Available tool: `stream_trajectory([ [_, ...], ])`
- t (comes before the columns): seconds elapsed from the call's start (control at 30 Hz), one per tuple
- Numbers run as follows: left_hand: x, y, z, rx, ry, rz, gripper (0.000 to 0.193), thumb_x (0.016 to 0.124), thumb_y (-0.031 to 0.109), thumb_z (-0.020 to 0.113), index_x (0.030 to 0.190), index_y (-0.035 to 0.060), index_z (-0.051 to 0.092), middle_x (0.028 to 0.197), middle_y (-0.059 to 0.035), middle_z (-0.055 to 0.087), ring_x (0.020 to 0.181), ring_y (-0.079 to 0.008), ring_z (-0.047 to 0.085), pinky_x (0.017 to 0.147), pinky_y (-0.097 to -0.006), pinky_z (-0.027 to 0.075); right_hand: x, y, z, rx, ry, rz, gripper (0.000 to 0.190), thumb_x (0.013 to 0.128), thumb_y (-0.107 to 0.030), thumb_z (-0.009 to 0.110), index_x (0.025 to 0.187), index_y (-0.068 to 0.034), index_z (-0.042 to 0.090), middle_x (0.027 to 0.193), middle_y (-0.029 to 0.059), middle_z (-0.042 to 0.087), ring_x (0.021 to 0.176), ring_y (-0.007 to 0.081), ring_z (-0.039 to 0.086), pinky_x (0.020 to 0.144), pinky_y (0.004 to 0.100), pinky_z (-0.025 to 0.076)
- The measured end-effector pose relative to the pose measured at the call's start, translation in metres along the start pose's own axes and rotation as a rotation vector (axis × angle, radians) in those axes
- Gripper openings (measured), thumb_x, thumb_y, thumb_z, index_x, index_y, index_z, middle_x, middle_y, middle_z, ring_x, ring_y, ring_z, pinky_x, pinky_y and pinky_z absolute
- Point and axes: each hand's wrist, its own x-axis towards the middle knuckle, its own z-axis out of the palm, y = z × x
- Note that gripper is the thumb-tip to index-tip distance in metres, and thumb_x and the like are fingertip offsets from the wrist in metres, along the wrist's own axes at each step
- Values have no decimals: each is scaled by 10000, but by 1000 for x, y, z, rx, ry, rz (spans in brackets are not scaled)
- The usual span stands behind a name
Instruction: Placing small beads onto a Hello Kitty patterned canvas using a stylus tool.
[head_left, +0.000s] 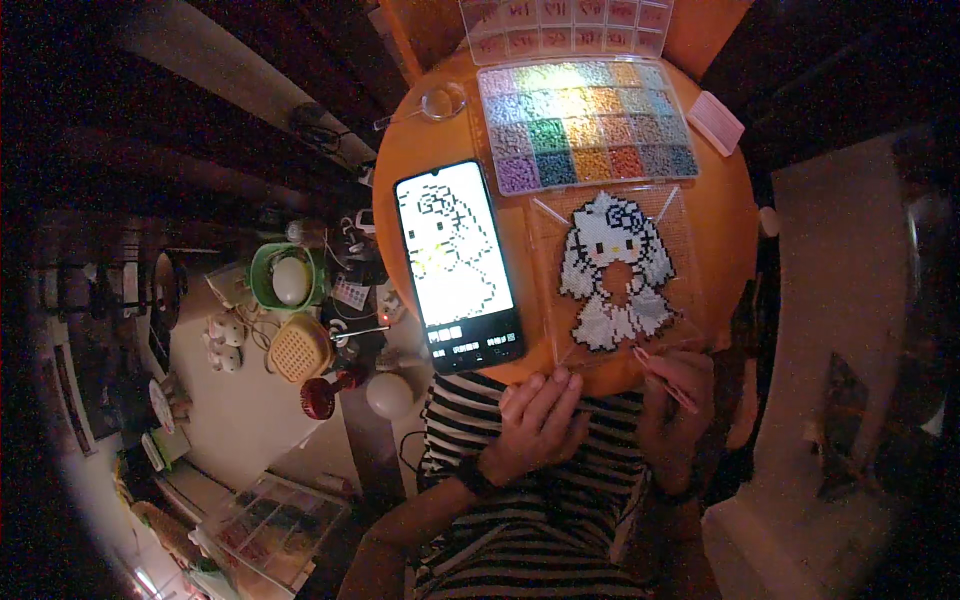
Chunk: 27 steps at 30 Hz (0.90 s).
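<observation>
My right hand (679, 386) holds pink tweezers (673, 384), their tip at the lower edge of a white cartoon character made of fuse beads (600, 315). The bead figure lies on a clear pegboard (546, 300), with dark outlines, a patterned bow and an uncovered round area in its middle. My left hand (541, 416) rests with bent fingers at the pegboard's near edge and holds nothing that I can see. Left of the board lies a smartphone (459, 262) with a lit screen showing a pixel pattern. Beyond the board stands an open compartment box of colored beads (589, 124).
The round wooden table (420, 142) also bears a small clear scoop dish (442, 101) and a pink-and-white block (716, 124). At the left, lower down, are a green basket (255, 277), a yellow woven basket (300, 349), a red handheld fan (319, 397) and a white round object (390, 396).
</observation>
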Motion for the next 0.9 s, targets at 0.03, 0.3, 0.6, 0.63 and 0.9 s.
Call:
stream_trajectory([
  [0.03, 0, 0, 0, -6, 1, 1, 445, 737, 265, 626, 1140, 80, 590, 1177, -78, 554, 1047, -254, 440, 830, -360, 383, 0, 0, 0, 7, 1, -1, 110, 844, -27, 549, 953, -25, 553, 883, 112, 576, 814, 235, 542, 727, 312, 447],
  [0.3, -6, 2, 7, -38, 17, -27, 453, 735, 276, 627, 1147, 92, 586, 1168, -68, 556, 1056, -247, 443, 912, -378, 335, 3, -1, -4, -14, -46, 19, 109, 851, -48, 553, 955, -28, 582, 900, 102, 597, 826, 228, 549, 736, 305, 448],
  [0.6, -2, 2, 3, 40, 19, -8, 471, 734, 290, 634, 1162, 104, 570, 1198, -61, 536, 1085, -245, 426, 960, -408, 296, 4, 5, 2, 71, 25, -25, 114, 850, -49, 553, 957, -40, 592, 920, 98, 612, 831, 223, 555, 749, 309, 455],
  [0.63, -4, 2, 6, 2, 21, -23, 469, 735, 289, 632, 1161, 103, 571, 1199, -62, 536, 1088, -246, 425, 960, -408, 295, 4, 4, 2, 69, 15, -20, 116, 847, -42, 553, 957, -39, 588, 921, 99, 610, 827, 224, 555, 746, 309, 456],
  [0.9, -6, 3, 11, 20, 107, -26, 458, 749, 295, 625, 1159, 97, 575, 1207, -71, 531, 1108, -253, 414, 963, -406, 291, 5, 1, -1, 12, -16, -47, 165, 814, 29, 554, 970, -27, 554, 897, 107, 590, 813, 237, 551, 720, 303, 462],
])
